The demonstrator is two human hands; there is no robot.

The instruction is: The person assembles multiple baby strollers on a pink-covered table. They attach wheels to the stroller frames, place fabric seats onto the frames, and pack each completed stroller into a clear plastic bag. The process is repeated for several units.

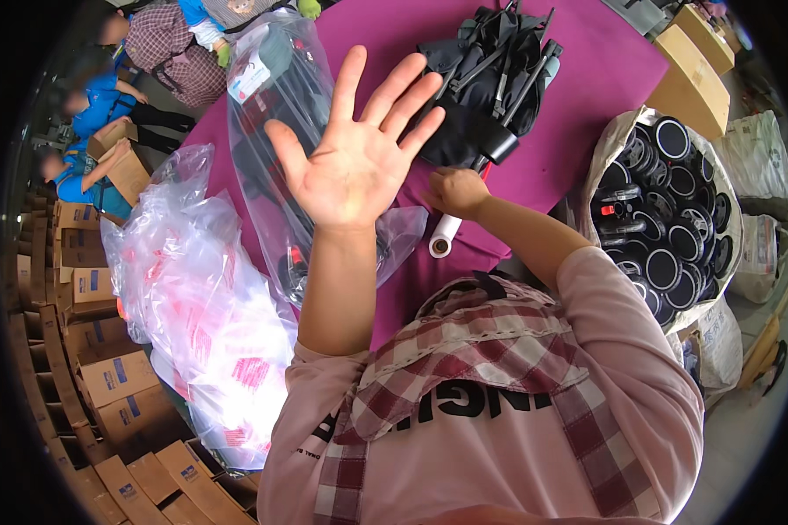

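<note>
Lying unbagged on the purple worktop [587, 79], the black folded frame [490, 79] is being touched by the closed right hand [455, 191], while the left hand [355, 149] is being held up open and empty beside one filled clear bag [276, 114].

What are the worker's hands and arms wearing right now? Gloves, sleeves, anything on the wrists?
No gloves: the left hand and right hand are bare, with no watch or rings visible. Both forearms are uncovered; pale pink sleeves are pushed up to the elbows, under a pink-and-white checked apron.
</note>
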